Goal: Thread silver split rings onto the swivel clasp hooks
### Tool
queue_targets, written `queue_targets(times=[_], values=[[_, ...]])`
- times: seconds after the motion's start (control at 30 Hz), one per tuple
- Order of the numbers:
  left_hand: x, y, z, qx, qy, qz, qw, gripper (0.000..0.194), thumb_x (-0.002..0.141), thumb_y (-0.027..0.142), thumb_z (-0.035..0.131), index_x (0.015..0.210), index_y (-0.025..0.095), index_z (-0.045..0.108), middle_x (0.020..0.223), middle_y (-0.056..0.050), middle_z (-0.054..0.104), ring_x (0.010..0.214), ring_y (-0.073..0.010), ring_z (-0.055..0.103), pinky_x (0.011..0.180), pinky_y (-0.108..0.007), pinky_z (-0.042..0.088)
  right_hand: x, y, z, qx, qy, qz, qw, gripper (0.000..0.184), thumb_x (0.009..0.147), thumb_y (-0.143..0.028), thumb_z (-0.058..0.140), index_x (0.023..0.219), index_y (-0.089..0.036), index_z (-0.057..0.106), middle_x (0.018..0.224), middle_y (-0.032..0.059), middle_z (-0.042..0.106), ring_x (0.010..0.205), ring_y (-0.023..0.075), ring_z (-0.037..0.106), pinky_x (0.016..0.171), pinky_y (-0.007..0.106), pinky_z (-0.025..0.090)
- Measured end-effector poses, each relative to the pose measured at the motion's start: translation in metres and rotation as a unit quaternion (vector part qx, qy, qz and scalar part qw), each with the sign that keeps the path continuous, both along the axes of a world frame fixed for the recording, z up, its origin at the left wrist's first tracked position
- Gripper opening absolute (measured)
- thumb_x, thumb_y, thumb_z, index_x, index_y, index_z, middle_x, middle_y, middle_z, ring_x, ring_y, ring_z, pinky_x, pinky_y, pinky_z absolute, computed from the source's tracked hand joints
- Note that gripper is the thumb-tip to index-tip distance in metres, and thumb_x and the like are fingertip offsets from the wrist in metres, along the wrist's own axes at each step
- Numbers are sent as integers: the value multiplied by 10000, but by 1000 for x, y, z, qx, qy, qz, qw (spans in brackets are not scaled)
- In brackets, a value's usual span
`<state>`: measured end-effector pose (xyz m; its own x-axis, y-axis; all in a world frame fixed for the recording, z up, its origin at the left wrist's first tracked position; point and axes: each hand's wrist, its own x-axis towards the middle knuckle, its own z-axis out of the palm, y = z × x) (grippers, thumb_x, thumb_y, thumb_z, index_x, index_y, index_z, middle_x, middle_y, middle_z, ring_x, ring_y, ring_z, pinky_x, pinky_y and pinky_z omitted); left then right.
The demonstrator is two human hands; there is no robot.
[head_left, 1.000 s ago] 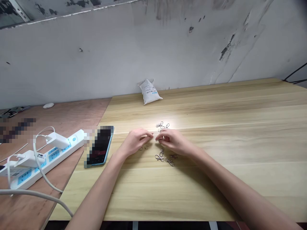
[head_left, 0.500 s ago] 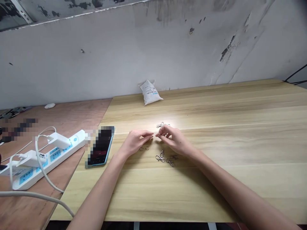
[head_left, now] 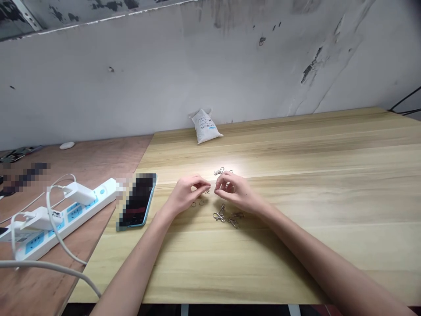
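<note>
Both hands hover close together over the light wood table, fingertips a small gap apart. My left hand (head_left: 189,192) is closed in a pinch; anything between its thumb and index finger is too small to make out. Small metal rings (head_left: 207,191) show just under its fingertips, and split rings (head_left: 201,202) lie beside its thumb side. The fingers of my right hand (head_left: 235,191) are curled into a pinch too, their contents unclear. Several silver lobster clasps (head_left: 219,216) rest on the table just below it. More clasps and rings (head_left: 219,170) lie beyond its fingertips, partly hidden.
A phone (head_left: 138,199) lies left of my left hand. Further left, a white power strip (head_left: 70,217) with plugged-in chargers and cables sits on a brown board. A white packet (head_left: 206,127) stands against the wall at the back of the wood table (head_left: 312,175).
The right fingertips have drawn slightly right, away from the left ones, and curled a little differently. The left hand stays nearly still in its pinch. The view has shifted very slightly.
</note>
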<state>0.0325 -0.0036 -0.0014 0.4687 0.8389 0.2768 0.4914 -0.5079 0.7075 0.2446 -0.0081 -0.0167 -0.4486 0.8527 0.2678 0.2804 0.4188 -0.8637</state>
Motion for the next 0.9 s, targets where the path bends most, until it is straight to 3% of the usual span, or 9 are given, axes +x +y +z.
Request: queue_targets(times=[0.17,0.33,0.67,0.9], values=[[5,-4,1,-66,-100,-1,993,130,871,259,651,938,179,729,927,-61,745,836,-171,693,740,-285,551,-7,-2,-4,-121,104,38,986,123,809,-256,640,786,-191,538,809,-5,585,598,89,510,548,240,406],[7,-6,2,-81,-121,-5,989,159,875,304,648,908,174,733,910,-68,751,835,-182,706,768,-308,570,-14,0,-9,-168,194,39,966,211,772,-322,708,742,-188,548,765,0,619,693,130,589,674,296,484],[9,-7,5,-61,-104,13,993,142,869,293,650,883,181,736,874,-55,760,822,-187,718,761,-309,580,-15,2,-13,-177,222,1,959,250,733,-357,752,709,-197,562,746,23,675,707,160,642,697,333,516],[2,-1,-1,52,-4,29,998,103,871,206,636,893,199,736,870,-38,753,795,-171,692,726,-293,546,-15,2,-12,-146,221,-6,964,187,751,-305,723,719,-197,573,791,36,693,774,174,662,761,354,530]])
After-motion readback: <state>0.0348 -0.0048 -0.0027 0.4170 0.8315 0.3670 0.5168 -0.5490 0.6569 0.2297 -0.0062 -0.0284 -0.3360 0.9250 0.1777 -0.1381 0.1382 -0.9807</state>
